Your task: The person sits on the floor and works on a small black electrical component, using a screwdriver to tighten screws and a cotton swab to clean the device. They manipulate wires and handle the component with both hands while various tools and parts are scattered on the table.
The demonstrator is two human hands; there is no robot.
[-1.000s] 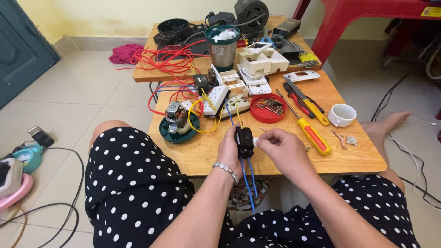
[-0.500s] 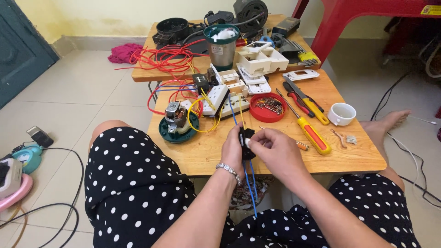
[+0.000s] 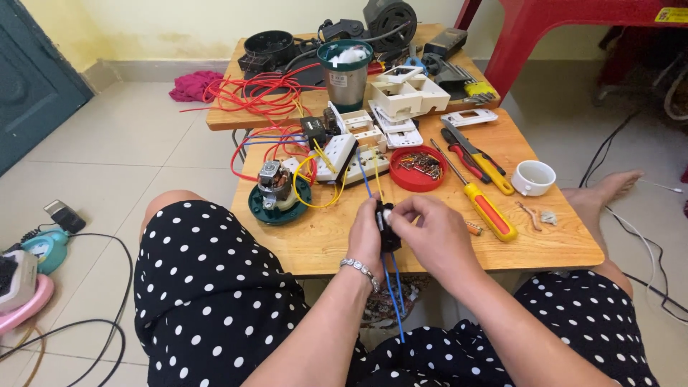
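hands at work on small black plastic electrical part (image 3: 388,228) above front edge of low wooden table (image 3: 545,244).
left hand (image 3: 365,236) grips the part from the left; right hand (image 3: 428,233) closes fingers on its top. blue wires (image 3: 393,287) hang below it. yellow-handled screwdriver (image 3: 484,204) lies just right.

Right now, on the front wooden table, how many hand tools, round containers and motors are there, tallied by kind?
Yellow-and-red-handled screwdriver: 1
Pliers, one yellow-handled and one red-handled: 2
Round containers, red shallow dish of screws and white cup: 2
Small motor on green round base: 1
Total: 6
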